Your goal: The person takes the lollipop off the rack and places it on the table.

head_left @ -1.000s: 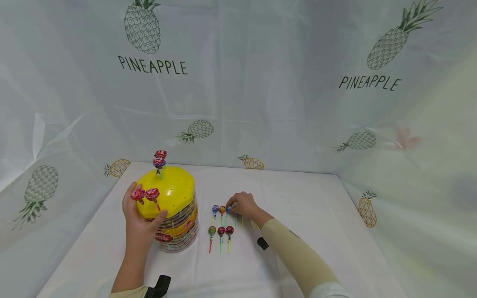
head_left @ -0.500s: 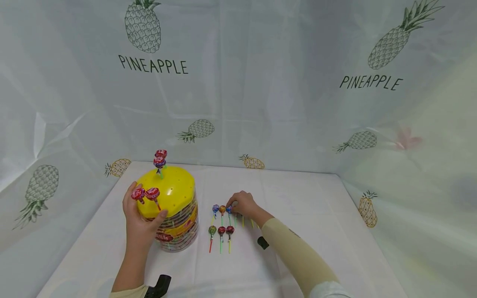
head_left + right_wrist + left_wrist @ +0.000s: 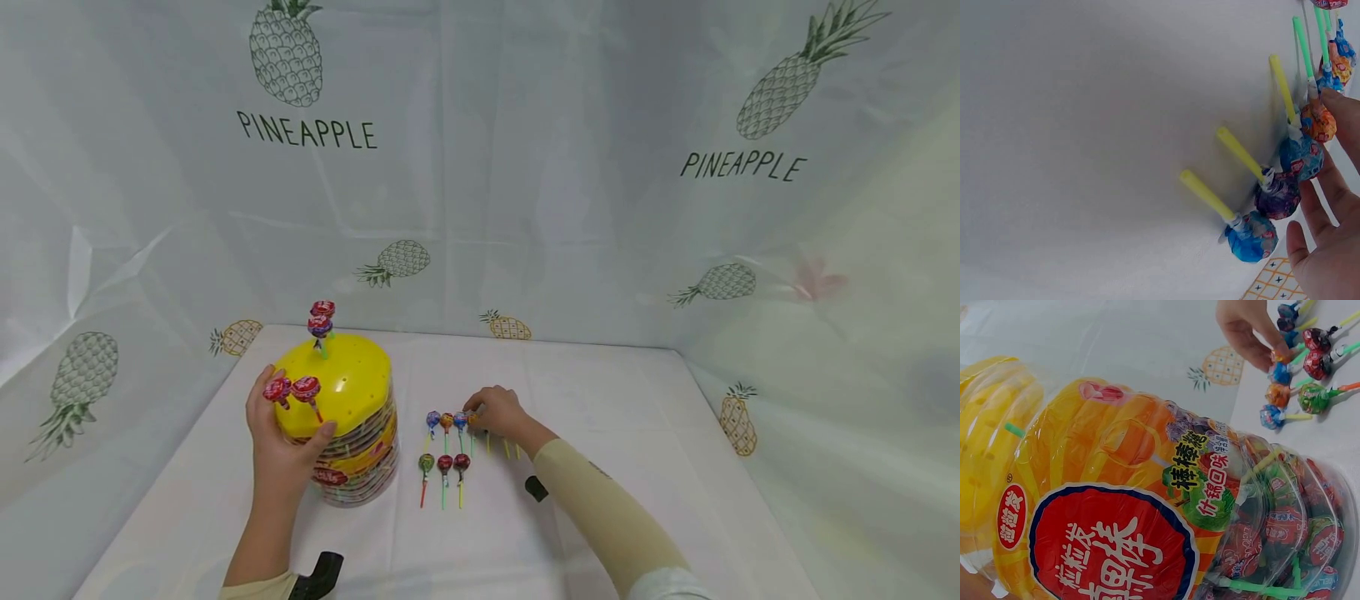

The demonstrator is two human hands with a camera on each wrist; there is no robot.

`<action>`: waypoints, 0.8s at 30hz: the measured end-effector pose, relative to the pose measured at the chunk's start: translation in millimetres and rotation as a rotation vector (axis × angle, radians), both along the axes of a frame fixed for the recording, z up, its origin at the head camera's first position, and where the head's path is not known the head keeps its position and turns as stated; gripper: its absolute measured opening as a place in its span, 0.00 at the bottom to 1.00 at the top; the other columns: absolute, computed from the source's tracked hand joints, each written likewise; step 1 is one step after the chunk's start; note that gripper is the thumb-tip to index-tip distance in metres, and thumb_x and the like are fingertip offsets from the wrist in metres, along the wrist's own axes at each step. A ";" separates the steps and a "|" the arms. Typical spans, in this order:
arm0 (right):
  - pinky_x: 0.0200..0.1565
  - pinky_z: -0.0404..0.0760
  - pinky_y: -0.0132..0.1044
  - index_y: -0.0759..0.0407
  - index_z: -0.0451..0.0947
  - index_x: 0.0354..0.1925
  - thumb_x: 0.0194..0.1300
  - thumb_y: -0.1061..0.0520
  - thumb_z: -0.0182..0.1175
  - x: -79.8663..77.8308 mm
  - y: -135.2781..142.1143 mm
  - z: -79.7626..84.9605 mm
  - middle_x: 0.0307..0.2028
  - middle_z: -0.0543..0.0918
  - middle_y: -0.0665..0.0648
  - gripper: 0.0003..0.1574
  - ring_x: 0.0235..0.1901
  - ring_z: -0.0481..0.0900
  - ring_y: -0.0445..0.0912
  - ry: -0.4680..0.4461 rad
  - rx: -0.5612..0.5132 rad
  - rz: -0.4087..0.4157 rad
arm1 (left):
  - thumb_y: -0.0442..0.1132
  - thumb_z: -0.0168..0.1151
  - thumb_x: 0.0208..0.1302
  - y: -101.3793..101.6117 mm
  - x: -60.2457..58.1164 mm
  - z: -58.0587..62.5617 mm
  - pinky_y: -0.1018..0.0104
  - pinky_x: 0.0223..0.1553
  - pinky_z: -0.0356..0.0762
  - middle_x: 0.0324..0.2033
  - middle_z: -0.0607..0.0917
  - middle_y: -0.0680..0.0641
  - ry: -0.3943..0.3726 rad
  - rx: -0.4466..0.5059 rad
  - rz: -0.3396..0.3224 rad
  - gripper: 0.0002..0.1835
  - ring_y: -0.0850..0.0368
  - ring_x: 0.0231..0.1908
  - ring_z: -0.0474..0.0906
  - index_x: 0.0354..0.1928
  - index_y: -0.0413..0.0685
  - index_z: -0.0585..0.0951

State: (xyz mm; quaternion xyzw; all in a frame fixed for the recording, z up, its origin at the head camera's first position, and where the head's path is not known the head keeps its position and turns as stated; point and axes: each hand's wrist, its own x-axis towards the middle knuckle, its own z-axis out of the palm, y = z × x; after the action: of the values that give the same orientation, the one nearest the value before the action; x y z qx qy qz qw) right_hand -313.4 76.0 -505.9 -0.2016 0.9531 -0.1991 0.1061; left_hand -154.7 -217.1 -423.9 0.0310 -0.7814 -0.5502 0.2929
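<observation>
A clear ribbed candy jar (image 3: 378,454) full of wrapped lollipops stands at the left, under a yellow lid (image 3: 356,367) with small holes. My left hand (image 3: 277,458) grips the jar around its top, thumb in front. Two red-wrapped lollipops (image 3: 306,389) stick up near that hand, and two more (image 3: 320,325) rise at the lid's back. Right of the jar, my right hand (image 3: 501,413) pinches an orange-wrapped lollipop (image 3: 1319,125) lying in the back row. Beside it lie a blue lollipop (image 3: 1302,156), a purple one (image 3: 1277,195) and another blue one (image 3: 1252,237).
A front row holds a green lollipop (image 3: 426,463) and two dark red ones (image 3: 445,464). Further blue and orange lollipops (image 3: 447,421) lie at the back row's left. A white cloth (image 3: 600,400) covers the table, and a pineapple-print curtain (image 3: 525,167) hangs behind.
My right hand has shifted slightly right, from the blue lollipop to the orange one beside it. My left hand and the jar stay where they were.
</observation>
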 end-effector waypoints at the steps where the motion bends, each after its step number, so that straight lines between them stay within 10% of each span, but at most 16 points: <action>1: 0.58 0.66 0.55 0.48 0.87 0.44 0.55 0.54 0.73 0.2 1.3 0.3 0.40 0.85 0.45 0.15 0.51 0.75 0.50 -0.007 -0.003 -0.005 | 0.35 0.72 0.55 -0.2 -0.3 -0.4 0.86 0.53 0.65 0.72 0.50 0.59 0.000 -0.001 0.000 0.48 0.62 0.60 0.61 0.73 0.62 0.56; 24: 0.60 0.64 0.56 0.48 0.88 0.42 0.59 0.55 0.70 -1.8 6.7 -1.1 0.43 0.84 0.48 0.11 0.51 0.75 0.50 -0.047 -0.028 0.002 | 0.34 0.73 0.54 -1.3 -1.5 -3.2 0.86 0.53 0.65 0.72 0.49 0.59 -0.009 0.001 0.003 0.49 0.61 0.61 0.60 0.74 0.60 0.56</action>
State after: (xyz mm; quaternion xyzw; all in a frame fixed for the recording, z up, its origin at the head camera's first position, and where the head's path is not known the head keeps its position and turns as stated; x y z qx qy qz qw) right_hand -315.2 82.7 -507.0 -0.1993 0.9472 -0.2172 0.1259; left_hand -156.2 -218.3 -427.1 0.0348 -0.7823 -0.5499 0.2905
